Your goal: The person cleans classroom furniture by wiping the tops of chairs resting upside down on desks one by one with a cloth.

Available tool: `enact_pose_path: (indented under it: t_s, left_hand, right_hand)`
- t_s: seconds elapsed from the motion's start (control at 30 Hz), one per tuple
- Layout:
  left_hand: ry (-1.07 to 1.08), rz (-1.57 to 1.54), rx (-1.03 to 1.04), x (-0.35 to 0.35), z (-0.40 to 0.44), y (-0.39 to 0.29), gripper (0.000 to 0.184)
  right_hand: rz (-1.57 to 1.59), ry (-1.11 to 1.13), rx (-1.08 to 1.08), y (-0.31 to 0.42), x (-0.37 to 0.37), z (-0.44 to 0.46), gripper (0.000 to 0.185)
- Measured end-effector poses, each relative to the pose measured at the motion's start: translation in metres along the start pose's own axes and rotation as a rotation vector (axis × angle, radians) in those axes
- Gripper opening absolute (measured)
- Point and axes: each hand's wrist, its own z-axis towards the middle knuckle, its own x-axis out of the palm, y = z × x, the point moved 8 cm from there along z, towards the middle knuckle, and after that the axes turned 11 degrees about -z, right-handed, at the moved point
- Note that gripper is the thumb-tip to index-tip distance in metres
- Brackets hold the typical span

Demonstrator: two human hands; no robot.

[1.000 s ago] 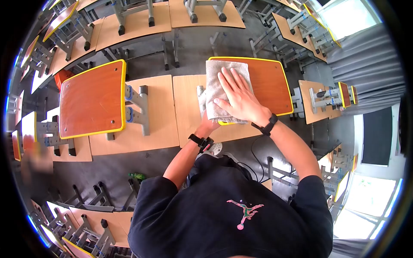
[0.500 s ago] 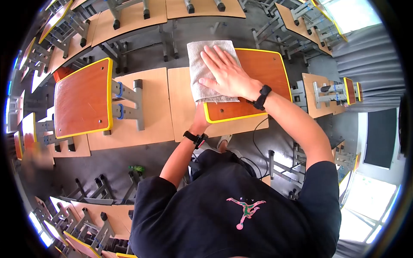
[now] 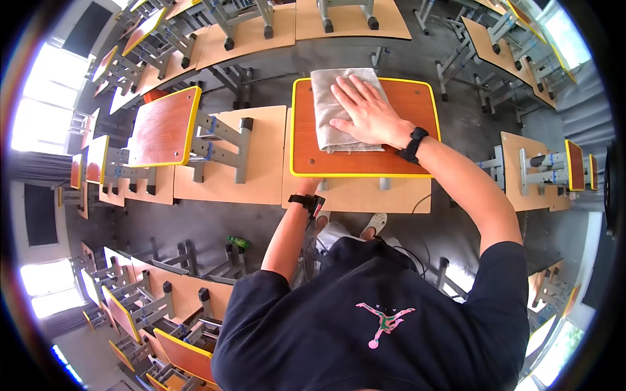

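Note:
My right hand (image 3: 366,111) lies flat with fingers spread on a folded grey cloth (image 3: 329,120). Under the cloth is the reddish-brown board of an upturned chair (image 3: 411,124), edged in yellow, above a light wood desk (image 3: 398,197). Of my left hand (image 3: 309,185) only the part near the wrist shows, just below the board's near left edge. Its fingers are hidden beneath the board.
Another upturned chair (image 3: 163,130) rests on the desk (image 3: 261,153) to the left. More desks with chairs on them stand ahead, right and behind. A green bottle (image 3: 238,242) lies on the floor. A cable hangs near my legs.
The view has turned. The cloth and my right hand, at the board's left edge before, now sit further in on it. The board's left side, covered earlier, now shows.

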Motion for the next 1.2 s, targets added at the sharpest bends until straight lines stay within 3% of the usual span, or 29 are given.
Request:
enact_pose_path:
  t_s: [0.37, 0.73, 1.2]
  left_hand:
    - [-0.14, 0.144, 0.032, -0.014, -0.012, -0.022, 0.057]
    - [-0.144, 0.195, 0.027, -0.014, -0.023, -0.03, 0.055]
    - [0.045, 0.204, -0.04, -0.006, -0.024, -0.004, 0.053]
  right_hand:
    - [-0.037, 0.015, 0.086, -0.094, -0.004, -0.096, 0.083]
    - [-0.042, -0.023, 0.1, -0.093, -0.006, -0.104, 0.083]
    - [0.014, 0.351, 0.241, -0.076, 0.013, -0.058, 0.092]
